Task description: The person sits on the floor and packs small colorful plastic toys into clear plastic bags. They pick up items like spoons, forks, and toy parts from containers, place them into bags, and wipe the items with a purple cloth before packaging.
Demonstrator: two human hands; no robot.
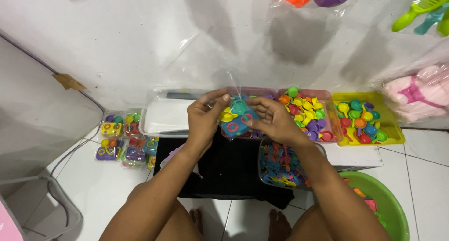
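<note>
Both hands, left hand [204,115] and right hand [271,118], pinch a half-filled clear bag [237,115] of toys; finished packs [124,140] lie left, 2 trays [306,114] remain full.

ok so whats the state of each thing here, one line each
left hand: grip shut on clear toy bag
right hand: grip shut on the bag
clear toy bag: held up, part filled
yellow tray: open, holds toy spoons
white tray: empty
packed toy bags: lying on floor
green basin: partly in view
</note>
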